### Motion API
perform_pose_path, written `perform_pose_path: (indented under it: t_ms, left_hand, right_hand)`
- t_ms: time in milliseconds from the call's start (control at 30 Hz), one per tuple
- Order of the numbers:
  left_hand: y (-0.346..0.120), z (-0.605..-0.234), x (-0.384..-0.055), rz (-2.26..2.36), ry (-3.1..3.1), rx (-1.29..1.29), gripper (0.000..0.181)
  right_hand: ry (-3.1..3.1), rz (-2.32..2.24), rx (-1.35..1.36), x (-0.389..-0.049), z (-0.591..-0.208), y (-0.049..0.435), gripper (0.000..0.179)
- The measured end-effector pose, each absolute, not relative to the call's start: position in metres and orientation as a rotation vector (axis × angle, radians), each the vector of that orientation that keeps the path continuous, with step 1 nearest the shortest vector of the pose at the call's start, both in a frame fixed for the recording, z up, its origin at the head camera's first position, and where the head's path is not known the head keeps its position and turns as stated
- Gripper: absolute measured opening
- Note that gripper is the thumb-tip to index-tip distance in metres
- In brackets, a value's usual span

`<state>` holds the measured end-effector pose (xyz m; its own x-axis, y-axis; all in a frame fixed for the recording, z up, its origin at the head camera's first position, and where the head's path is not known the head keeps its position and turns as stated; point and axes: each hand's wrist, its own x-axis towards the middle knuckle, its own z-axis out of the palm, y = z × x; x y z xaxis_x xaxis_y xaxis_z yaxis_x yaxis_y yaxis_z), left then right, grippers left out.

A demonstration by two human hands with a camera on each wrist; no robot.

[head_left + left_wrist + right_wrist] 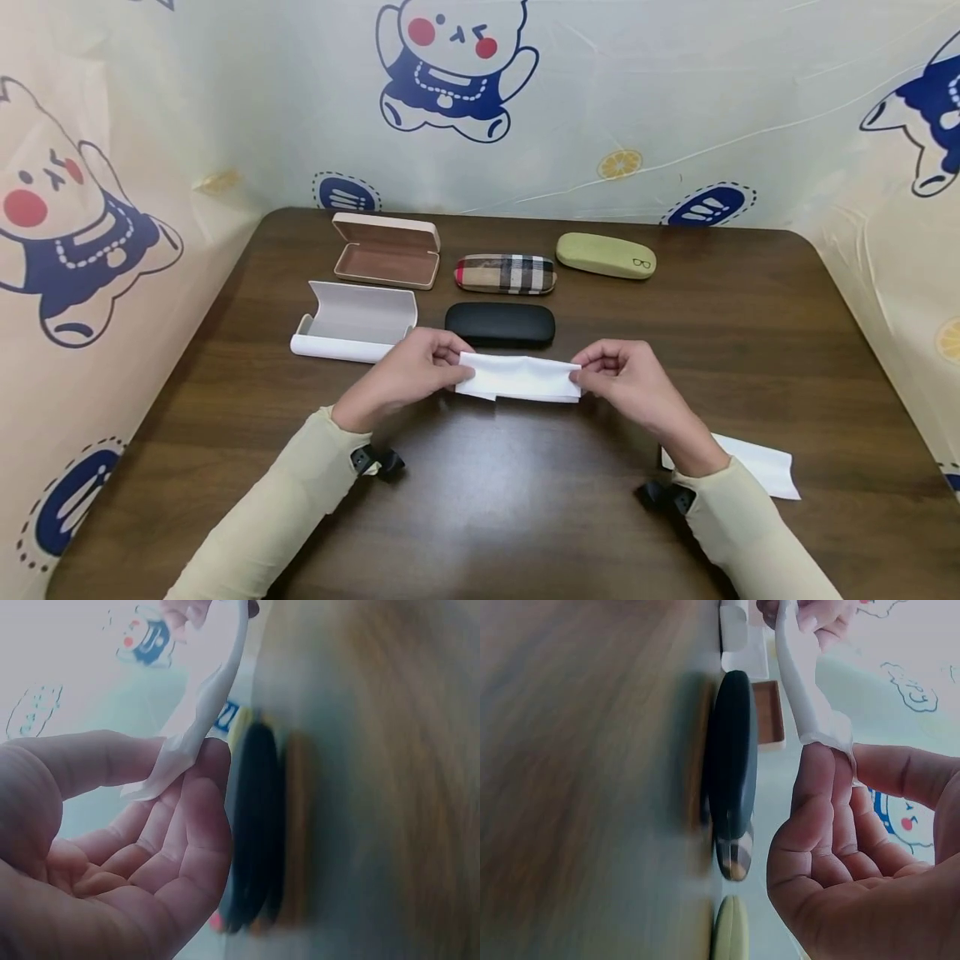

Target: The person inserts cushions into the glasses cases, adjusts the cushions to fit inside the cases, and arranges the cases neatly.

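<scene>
A white folded cloth point(521, 377) is stretched between the two hands above the table, in front of a black glasses case point(501, 323). The left hand point(411, 372) pinches its left end between thumb and fingers. At the other end, the right hand point(632, 385) pinches the cloth the same way. In the left wrist view the cloth point(201, 712) runs as a layered strip from the thumb to the far hand. The right wrist view shows the cloth point(810, 697) with its folded end between thumb and fingertips.
Behind the hands stand an open white glasses case point(352, 325), an open case with brown lining point(386, 260), a plaid case point(506, 274) and a green case point(606, 256). Another white cloth point(761, 465) lies beneath the right wrist. A printed curtain point(570, 108) surrounds the brown table point(750, 333).
</scene>
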<state>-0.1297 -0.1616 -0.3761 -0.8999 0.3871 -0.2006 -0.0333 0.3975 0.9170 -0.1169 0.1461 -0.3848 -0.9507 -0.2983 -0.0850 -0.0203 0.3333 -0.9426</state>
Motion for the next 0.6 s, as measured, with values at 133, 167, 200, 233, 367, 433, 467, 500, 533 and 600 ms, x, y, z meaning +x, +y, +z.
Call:
perform_pose_path:
  t_ms: [133,167,200,233,367,433,467,500,533,600]
  left_hand:
    - [-0.18,-0.371,-0.136,1.498,2.348,0.221,0.02]
    - [-0.184,-0.37,-0.138,1.498,2.362,0.201,0.02]
    - [-0.189,-0.369,-0.139,1.5,2.376,0.176,0.021]
    - [-0.194,-0.368,-0.141,1.508,2.383,0.152,0.022]
    - [-0.213,-0.363,-0.146,1.553,2.39,0.063,0.027]
    - [-0.222,-0.361,-0.148,1.559,2.396,0.031,0.028]
    - [-0.227,-0.36,-0.149,1.557,2.403,0.021,0.029]
    - [-0.231,-0.359,-0.15,1.553,2.411,0.016,0.029]
    - [-0.235,-0.358,-0.151,1.544,2.42,0.006,0.029]
    - [-0.244,-0.356,-0.155,1.524,2.445,-0.011,0.029]
  right_hand:
    - [2.34,-1.689,-0.307,-0.125,-0.383,0.13,0.009]
    - [2.338,-1.694,-0.313,-0.128,-0.383,0.125,0.009]
    - [2.336,-1.699,-0.32,-0.13,-0.382,0.119,0.008]
    - [2.336,-1.702,-0.325,-0.133,-0.382,0.114,0.008]
    - [2.322,-1.726,-0.336,-0.143,-0.377,0.09,0.006]
    - [2.315,-1.733,-0.341,-0.149,-0.375,0.078,0.006]
    - [2.314,-1.734,-0.344,-0.152,-0.374,0.072,0.006]
    - [2.319,-1.734,-0.349,-0.154,-0.373,0.066,0.006]
    - [2.322,-1.732,-0.35,-0.157,-0.372,0.06,0.006]
    - [2.328,-1.727,-0.356,-0.162,-0.371,0.049,0.006]
